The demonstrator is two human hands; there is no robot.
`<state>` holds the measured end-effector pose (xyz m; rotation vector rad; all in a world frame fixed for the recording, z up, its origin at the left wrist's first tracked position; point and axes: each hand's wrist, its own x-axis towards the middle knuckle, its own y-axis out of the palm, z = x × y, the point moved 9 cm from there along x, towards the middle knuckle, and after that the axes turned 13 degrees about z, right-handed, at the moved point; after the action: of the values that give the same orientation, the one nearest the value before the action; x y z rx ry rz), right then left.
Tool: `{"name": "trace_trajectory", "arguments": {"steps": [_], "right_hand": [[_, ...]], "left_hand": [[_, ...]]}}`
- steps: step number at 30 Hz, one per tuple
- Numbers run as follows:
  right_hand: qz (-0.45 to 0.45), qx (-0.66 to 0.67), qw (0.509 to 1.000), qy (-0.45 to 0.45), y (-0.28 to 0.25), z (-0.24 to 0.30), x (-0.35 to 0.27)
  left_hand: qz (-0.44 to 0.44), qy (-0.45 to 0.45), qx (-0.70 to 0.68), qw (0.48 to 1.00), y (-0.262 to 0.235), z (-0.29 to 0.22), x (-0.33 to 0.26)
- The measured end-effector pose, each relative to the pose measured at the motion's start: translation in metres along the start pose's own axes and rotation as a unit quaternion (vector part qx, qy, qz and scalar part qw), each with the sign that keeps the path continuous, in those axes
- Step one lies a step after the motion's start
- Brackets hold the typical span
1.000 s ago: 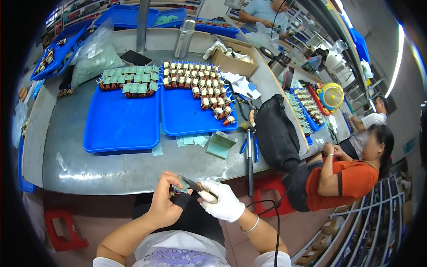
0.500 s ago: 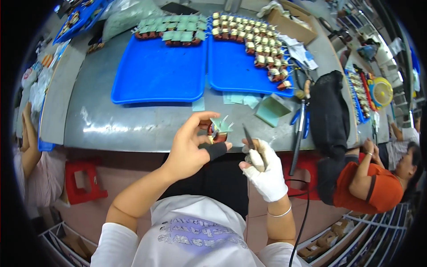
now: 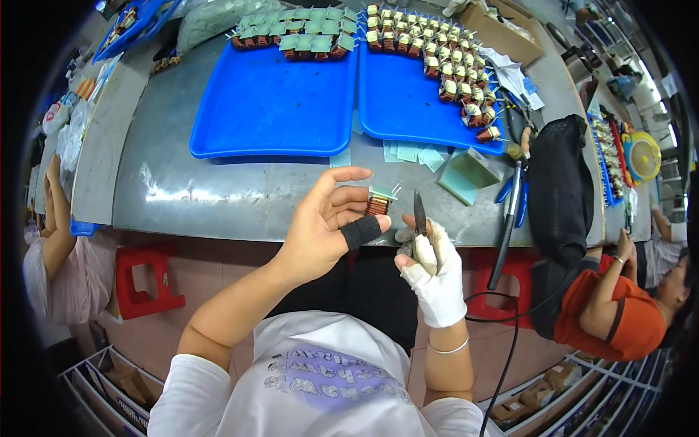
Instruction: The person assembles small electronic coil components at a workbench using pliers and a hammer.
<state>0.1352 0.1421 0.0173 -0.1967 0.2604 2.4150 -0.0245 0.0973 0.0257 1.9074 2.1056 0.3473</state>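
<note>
Left hand [image 3: 320,226] now raising copper-wound coil [image 3: 378,201] higher at frame centre, pinching it; gloved right hand [image 3: 429,266] gripping dark blade tool [image 3: 419,213], closing in beside it.

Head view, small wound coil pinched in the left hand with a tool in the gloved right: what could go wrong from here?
1. The left hand pinches the small coil part only at its fingertips, past the table edge; a slip would likely drop it to the floor.
2. The right hand points its dark tool up close to the bare left fingers; it might nick them.
</note>
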Motion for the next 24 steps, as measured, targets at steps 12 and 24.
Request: {"name": "trace_trajectory", "arguments": {"steps": [12, 24], "right_hand": [[-0.018, 0.050, 0.999, -0.005, -0.004, 0.008, -0.003], [-0.413, -0.546, 0.722, 0.102, -0.160, 0.031, -0.075]], "left_hand": [[0.041, -0.055, -0.183, 0.981, 0.012, 0.024, 0.000], [-0.086, 0.144, 0.400, 0.901, 0.003, 0.001, -0.008]]}}
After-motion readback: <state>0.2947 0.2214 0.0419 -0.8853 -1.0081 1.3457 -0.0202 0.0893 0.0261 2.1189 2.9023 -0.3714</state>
